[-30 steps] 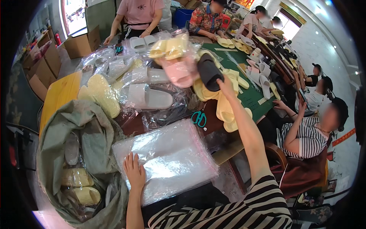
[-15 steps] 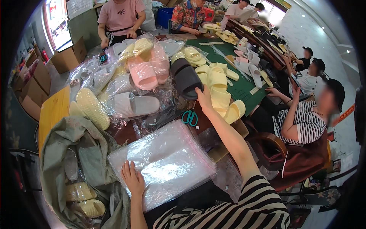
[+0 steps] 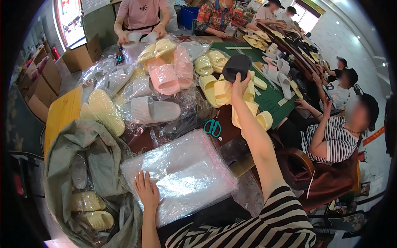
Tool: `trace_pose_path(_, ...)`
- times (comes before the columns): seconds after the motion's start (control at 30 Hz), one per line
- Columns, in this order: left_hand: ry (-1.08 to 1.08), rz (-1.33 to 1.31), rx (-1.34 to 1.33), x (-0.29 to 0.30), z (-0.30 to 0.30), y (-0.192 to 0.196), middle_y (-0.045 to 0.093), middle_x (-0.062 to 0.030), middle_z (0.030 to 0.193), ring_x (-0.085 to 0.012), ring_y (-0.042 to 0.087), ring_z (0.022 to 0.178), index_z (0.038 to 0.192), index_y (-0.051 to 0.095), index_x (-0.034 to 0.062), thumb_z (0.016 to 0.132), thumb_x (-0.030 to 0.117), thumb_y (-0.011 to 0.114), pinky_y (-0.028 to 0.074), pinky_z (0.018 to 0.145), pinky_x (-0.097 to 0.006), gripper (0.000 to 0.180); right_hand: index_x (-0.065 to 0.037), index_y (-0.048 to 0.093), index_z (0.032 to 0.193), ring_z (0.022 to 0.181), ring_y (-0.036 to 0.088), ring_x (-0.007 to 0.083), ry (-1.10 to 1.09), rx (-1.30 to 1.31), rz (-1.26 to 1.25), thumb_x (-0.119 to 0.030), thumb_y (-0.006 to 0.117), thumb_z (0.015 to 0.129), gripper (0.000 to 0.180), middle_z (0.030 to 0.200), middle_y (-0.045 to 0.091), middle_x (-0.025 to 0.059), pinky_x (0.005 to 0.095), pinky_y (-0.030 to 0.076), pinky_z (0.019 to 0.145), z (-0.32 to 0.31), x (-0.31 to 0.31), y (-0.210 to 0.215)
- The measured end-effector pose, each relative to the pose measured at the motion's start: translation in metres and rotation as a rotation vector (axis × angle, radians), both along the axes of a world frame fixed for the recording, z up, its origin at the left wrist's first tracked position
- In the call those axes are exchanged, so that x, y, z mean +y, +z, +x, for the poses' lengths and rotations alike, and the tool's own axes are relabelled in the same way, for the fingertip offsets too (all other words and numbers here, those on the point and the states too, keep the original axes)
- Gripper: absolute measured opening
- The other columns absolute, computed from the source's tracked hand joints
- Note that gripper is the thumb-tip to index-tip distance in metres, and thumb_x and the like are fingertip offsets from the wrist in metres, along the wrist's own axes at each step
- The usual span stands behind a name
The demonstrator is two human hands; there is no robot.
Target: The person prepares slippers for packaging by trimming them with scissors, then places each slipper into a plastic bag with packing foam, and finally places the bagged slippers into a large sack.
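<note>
My right hand (image 3: 240,87) is closed on a black slipper (image 3: 236,67), lifted over the far side of the table with my arm stretched out. Below and beside it lie several loose yellow slippers (image 3: 222,92). My left hand (image 3: 147,193) lies flat, fingers apart, on the left edge of a stack of clear plastic bags (image 3: 186,165) across my lap. Left of the stack, an open grey-green sack (image 3: 62,165) holds yellow and grey slippers in clear bags. Whether the right hand has one black slipper or a pair is hard to make out.
A heap of bagged slippers, with pink ones (image 3: 164,78) and a grey one (image 3: 155,110), covers the table's left half. Teal scissors (image 3: 212,128) lie beyond the bags. A green cutting mat (image 3: 271,97) bears more slippers. Co-workers sit across and at right (image 3: 337,140).
My right hand has carried the black slipper to the right and farther away, uncovering yellow slippers. My left hand stays on the bags. The person in pink across the table now handles pale slippers.
</note>
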State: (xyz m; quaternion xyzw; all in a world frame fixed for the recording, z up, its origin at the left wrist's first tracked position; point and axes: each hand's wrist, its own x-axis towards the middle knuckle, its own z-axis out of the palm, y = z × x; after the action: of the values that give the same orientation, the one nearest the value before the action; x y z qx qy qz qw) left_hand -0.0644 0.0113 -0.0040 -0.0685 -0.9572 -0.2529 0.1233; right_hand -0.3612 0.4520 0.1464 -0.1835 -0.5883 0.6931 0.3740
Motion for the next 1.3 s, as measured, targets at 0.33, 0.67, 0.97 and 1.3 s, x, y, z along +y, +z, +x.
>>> trace_pose_path(0.33, 0.009, -0.01, -0.003, 0.001, 0.001, -0.002, 0.039, -0.0184, 0.15, -0.0378, 0.032, 0.141, 0.14, 0.048, 0.0037, 0.086, 0.01, 0.053, 0.018, 0.117, -0.053, 0.054, -0.014, 0.018, 0.157, 0.127, 0.049, 0.0344, 0.148, -0.368, 0.382, -0.044, 0.067, 0.088, 0.09, 0.145, 0.038, 0.0249, 0.0402, 0.043, 0.101, -0.027, 0.028, -0.03)
trace_pose_path(0.67, -0.006, 0.002, -0.017, 0.003, -0.005, 0.0, 0.038, -0.0174, 0.151, -0.0372, 0.03, 0.142, 0.141, 0.047, 0.0042, 0.087, 0.011, 0.054, 0.018, 0.117, -0.052, 0.055, 0.0, 0.051, 0.133, 0.081, 0.064, 0.0173, 0.112, -0.094, 0.945, -0.015, 0.065, 0.09, 0.048, 0.108, 0.062, 0.0135, 0.0298, 0.052, 0.068, -0.022, 0.013, -0.07)
trace_pose_path(0.97, 0.034, -0.017, -0.003, -0.008, 0.005, -0.005, 0.04, -0.0181, 0.149, -0.0376, 0.033, 0.14, 0.139, 0.048, 0.0043, 0.087, 0.012, 0.056, 0.02, 0.117, -0.051, 0.053, -0.007, 0.045, 0.122, 0.092, 0.062, 0.0327, 0.794, -0.398, -0.466, -0.02, 0.066, 0.092, 0.039, 0.11, 0.055, 0.0176, 0.0456, 0.058, 0.084, -0.029, -0.156, -0.07)
trace_pose_path(1.3, 0.026, -0.017, 0.025, -0.009, 0.01, -0.007, 0.04, -0.0186, 0.148, -0.0379, 0.034, 0.138, 0.139, 0.049, 0.0044, 0.086, 0.013, 0.058, 0.022, 0.116, -0.052, 0.054, -0.017, 0.034, 0.132, 0.085, 0.06, 0.0224, 0.467, -0.259, -0.401, 0.002, 0.06, 0.085, 0.057, 0.116, 0.052, 0.0113, 0.0361, 0.054, 0.072, -0.032, -0.215, -0.05)
